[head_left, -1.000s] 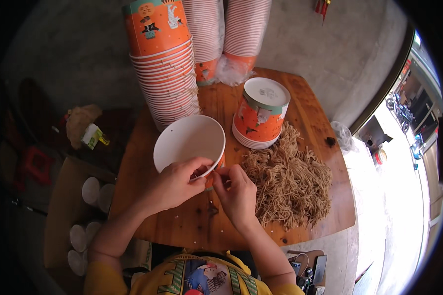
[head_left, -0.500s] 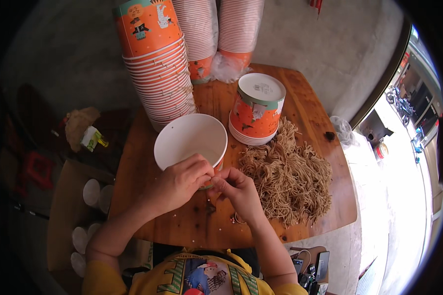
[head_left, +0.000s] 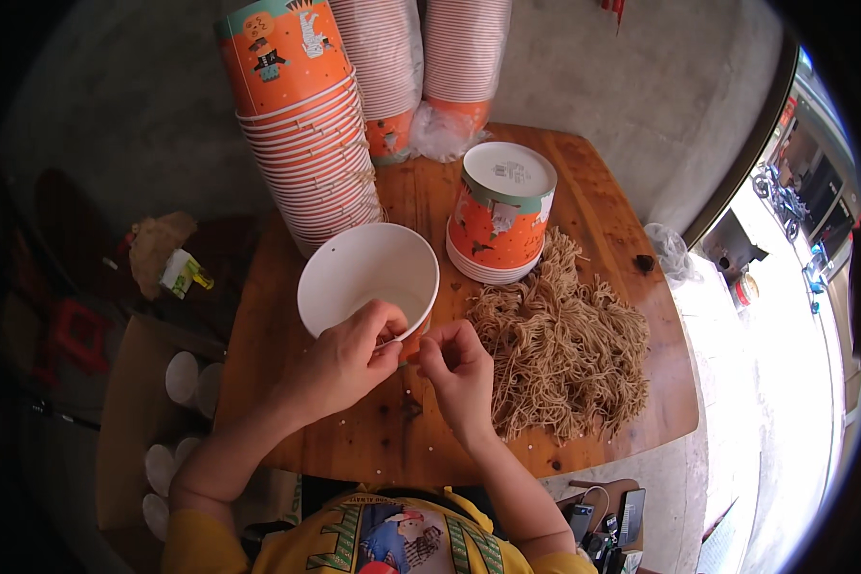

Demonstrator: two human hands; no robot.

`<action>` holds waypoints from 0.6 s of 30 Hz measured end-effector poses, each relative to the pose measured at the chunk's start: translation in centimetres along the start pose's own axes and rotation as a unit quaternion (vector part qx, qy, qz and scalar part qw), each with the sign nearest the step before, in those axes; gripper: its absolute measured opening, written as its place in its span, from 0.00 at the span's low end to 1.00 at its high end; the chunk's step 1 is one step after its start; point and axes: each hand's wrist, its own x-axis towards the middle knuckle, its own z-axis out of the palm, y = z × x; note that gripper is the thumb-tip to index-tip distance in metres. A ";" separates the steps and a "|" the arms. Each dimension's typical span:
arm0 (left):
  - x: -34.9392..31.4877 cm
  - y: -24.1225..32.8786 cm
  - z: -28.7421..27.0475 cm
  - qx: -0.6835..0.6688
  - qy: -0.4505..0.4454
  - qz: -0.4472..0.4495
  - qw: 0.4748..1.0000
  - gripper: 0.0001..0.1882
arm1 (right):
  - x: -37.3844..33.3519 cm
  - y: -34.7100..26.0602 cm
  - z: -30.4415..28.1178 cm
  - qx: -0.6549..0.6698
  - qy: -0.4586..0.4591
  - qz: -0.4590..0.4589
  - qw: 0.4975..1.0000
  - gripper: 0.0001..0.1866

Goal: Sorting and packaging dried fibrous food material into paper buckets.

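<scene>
A white-lined orange paper bucket (head_left: pixel 368 273) stands mouth up on the wooden table, tilted slightly toward me. My left hand (head_left: pixel 349 359) is closed at its near rim, with curled fingers reaching over into the mouth and the thumb outside. Just right of it, beside the bucket's outer wall, my right hand (head_left: pixel 459 373) is pinched, thumb against forefinger. Whatever lies between those fingertips is too small to make out. To the right of my right hand lies a heap of tan cords (head_left: pixel 569 354). Behind the heap, several nested buckets (head_left: pixel 499 220) stand upside down.
A tall stack of orange buckets (head_left: pixel 306 153) with cord handles rises at the back left. Two plastic-wrapped stacks (head_left: pixel 464 57) stand behind. Small pale beads or bits dot the table (head_left: pixel 354 450). On the floor at left sits a cardboard box (head_left: pixel 129 421) holding white cups.
My hands, which met at the bucket's near rim, have come apart slightly. The left fingers have gone up and over the rim; the right hand has shifted a little to the right.
</scene>
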 end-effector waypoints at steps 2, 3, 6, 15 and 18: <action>0.0 -0.1 0.0 -0.019 0.010 -0.007 1.000 0.12 | 0.1 0.4 0.2 -0.048 0.021 -0.036 0.998 0.03; 0.1 -0.2 -0.1 -0.010 0.004 -0.011 1.000 0.13 | 0.2 0.4 0.3 -0.067 0.031 -0.052 0.996 0.03; 0.2 -0.3 -0.1 0.001 -0.006 -0.015 1.000 0.14 | 0.3 0.3 0.5 -0.098 0.046 -0.070 0.992 0.03; 0.5 0.1 -0.1 0.007 -0.023 -0.028 0.999 0.14 | 0.4 0.5 0.6 -0.154 0.061 -0.099 0.981 0.04; 0.7 -0.3 -0.2 0.010 -0.038 -0.029 0.999 0.12 | 0.5 0.5 0.6 -0.176 0.066 -0.112 0.976 0.04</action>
